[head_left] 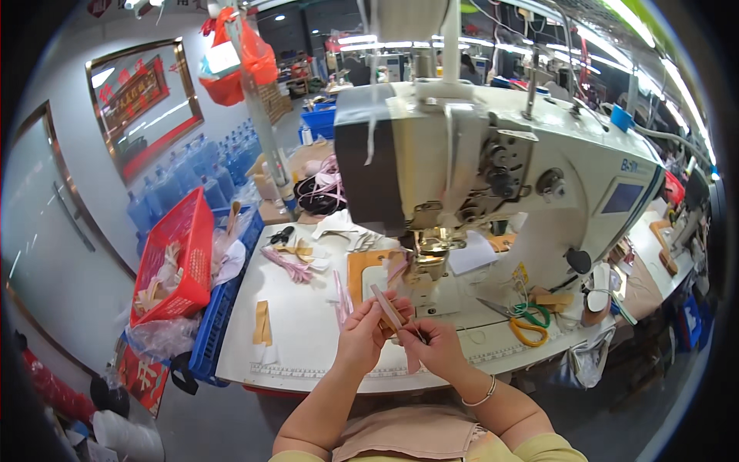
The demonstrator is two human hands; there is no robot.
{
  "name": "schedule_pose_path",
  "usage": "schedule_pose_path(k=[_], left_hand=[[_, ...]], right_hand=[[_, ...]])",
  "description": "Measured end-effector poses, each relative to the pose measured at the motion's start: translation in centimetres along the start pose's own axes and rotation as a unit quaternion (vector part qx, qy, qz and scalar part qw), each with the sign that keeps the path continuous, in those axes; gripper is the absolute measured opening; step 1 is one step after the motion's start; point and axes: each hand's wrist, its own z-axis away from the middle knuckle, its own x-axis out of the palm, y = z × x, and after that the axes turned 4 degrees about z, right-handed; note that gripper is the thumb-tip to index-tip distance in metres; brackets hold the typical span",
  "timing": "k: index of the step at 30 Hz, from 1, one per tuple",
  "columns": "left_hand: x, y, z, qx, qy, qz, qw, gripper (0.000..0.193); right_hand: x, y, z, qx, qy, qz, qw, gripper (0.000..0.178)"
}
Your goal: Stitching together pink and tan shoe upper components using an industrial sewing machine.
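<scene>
Both hands are raised in front of the sewing machine (500,154), over the front of the white worktable. My left hand (363,333) is closed around a folded tan and pale pink strap (387,305), which slants up out of its fingers. Close on its right, my right hand (436,348) pinches the lower part of the same strap, and a pale pink tail hangs below the fingers. The exact fingertip grip is partly hidden. Just beyond them are the machine's needle area (433,258) and an orange-brown frame (359,269).
Scissors with orange and green handles (530,323) lie to the right. Pink ribbons (288,266) and a tan strap piece (262,323) lie on the worktable (239,323) at left. A red basket (181,246) sits on a blue crate (223,308) beside the table.
</scene>
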Motion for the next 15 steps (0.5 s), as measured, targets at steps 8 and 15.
schedule_pose_path(k=[8,15], left_hand=[[0.8,-0.9,-0.4,-0.011,-0.013,0.001,1.000,0.030],[0.8,-1.6,-0.3,-0.006,-0.019,-0.005,1.000,0.029]], right_hand=[[-1.7,0.2,1.0,-0.007,0.033,0.065,0.997,0.012],[-1.4,1.4,0.9,-0.035,0.054,0.053,0.996,0.012]])
